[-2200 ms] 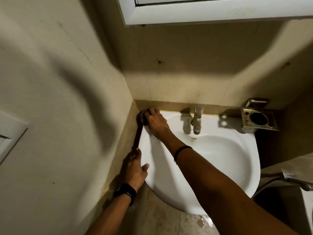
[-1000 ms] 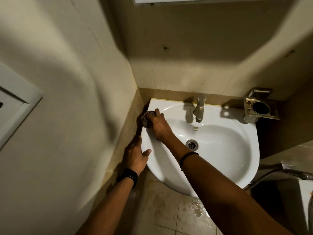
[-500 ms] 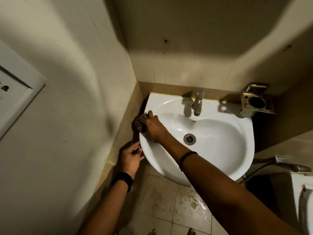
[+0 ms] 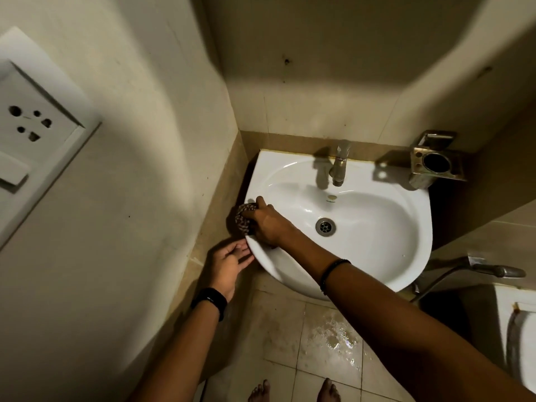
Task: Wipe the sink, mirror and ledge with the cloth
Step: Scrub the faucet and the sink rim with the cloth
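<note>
A white sink [image 4: 377, 236] is fixed in the corner of a tiled wall, with a metal tap [image 4: 338, 165] at its back and a drain [image 4: 325, 226] in the bowl. My right hand [image 4: 268, 223] presses a dark patterned cloth [image 4: 243, 220] against the sink's left rim. Just below the rim, my left hand [image 4: 227, 264] hovers by the side wall, fingers apart and holding nothing. The mirror is out of view.
A metal wall holder [image 4: 435, 162] hangs to the right of the tap. A socket plate [image 4: 32, 132] is on the left wall. A hose sprayer [image 4: 493, 269] and a toilet edge [image 4: 519, 346] stand at the right. The floor tiles [image 4: 330, 340] are wet.
My right hand has slid the cloth along the left rim from the back corner toward the front. My left hand has come off the rim. The view has tilted down.
</note>
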